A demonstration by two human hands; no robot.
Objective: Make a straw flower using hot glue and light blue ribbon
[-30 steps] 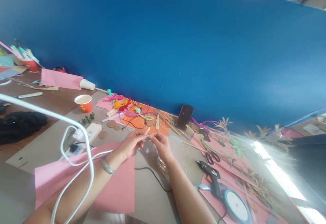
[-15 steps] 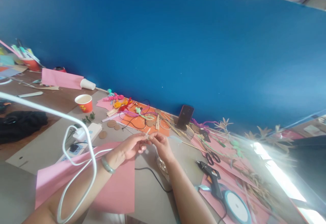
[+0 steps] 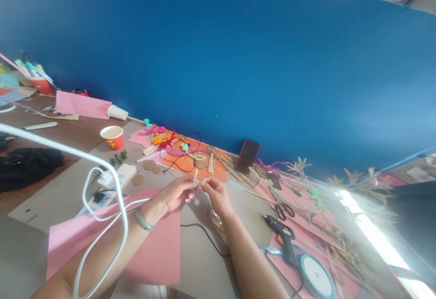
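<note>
My left hand (image 3: 176, 193) and my right hand (image 3: 214, 192) meet fingertip to fingertip above the table, pinching a small pale strip (image 3: 195, 176) between them. The strip is thin and straw-coloured; its full shape is too small to tell. A green bangle (image 3: 142, 221) sits on my left wrist. Under my left forearm lies a pink paper sheet (image 3: 153, 249). A coil of pale material (image 3: 217, 223) lies just below my right wrist.
A black glue gun (image 3: 282, 235) and a ribbon spool (image 3: 316, 275) lie right. Scissors (image 3: 283, 210), a phone (image 3: 248, 155) against the blue wall, an orange sheet (image 3: 185, 160) with craft bits, a red cup (image 3: 112, 137), a power strip (image 3: 116, 179) and a white cable (image 3: 102, 217) surround.
My hands stay together at the same spot; the fingers shift slightly on the strip. The white cable loop in the foreground has swung a little.
</note>
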